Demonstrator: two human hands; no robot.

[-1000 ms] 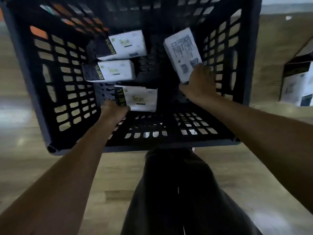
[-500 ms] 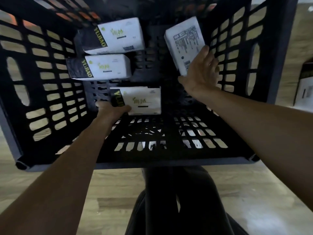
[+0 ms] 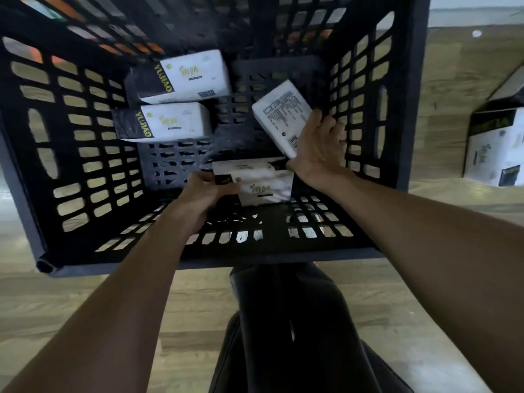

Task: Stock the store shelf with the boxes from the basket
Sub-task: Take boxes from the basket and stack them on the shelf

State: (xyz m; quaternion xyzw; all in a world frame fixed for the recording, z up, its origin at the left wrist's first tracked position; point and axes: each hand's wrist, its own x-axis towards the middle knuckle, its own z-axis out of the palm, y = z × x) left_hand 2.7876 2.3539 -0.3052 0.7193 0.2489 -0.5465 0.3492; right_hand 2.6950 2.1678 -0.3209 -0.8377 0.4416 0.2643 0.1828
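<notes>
Nearest, a dark trouser leg (image 3: 283, 321) stands on the wooden floor (image 3: 71, 293), just behind the near rim of the black basket (image 3: 198, 258). Inside, by the near wall, the left hand (image 3: 202, 194) grips the dark end of a white box (image 3: 265, 187), thumb on its upper face and the other fingers (image 3: 204, 177) curled round its far edge. Just beyond, the right hand (image 3: 317, 146) clamps the near end of a printed box (image 3: 279, 114), fingers wrapped round its right edge; this box is tilted, label side up, near the right wall. Farther left, two flat boxes (image 3: 170, 121) lie side by side on the basket's bottom, well apart from both hands. Beyond the basket, at right, a carton (image 3: 496, 148) sits on the floor.
</notes>
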